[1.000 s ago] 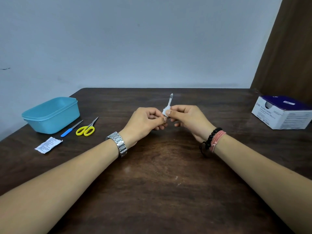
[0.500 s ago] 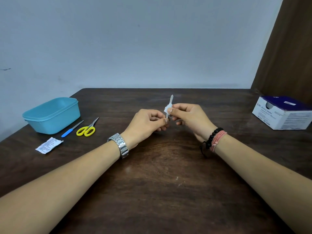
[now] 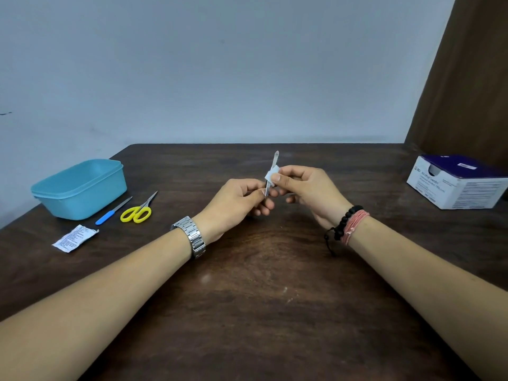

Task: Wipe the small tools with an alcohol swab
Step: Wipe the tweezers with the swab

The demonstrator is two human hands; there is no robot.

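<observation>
While pinched low by the left hand [image 3: 236, 199], tweezers [image 3: 272, 171] upright, swab [image 3: 272, 173] pinched around them by the right hand [image 3: 308, 188].

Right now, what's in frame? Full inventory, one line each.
tweezers: 1, silver, held upright over table centre
alcohol swab: 1, white, pinched around the tweezers
container: 1, teal, far left of table
nail file: 1, blue handle, beside the container
scissors: 1, yellow handles, right of the file
swab wrapper: 1, white, torn open, near left edge
swab box: 1, white and purple, far right
table: 1, dark wood
left hand: wristwatch, grips the tweezers' lower end
right hand: bracelets, pinches the swab
</observation>
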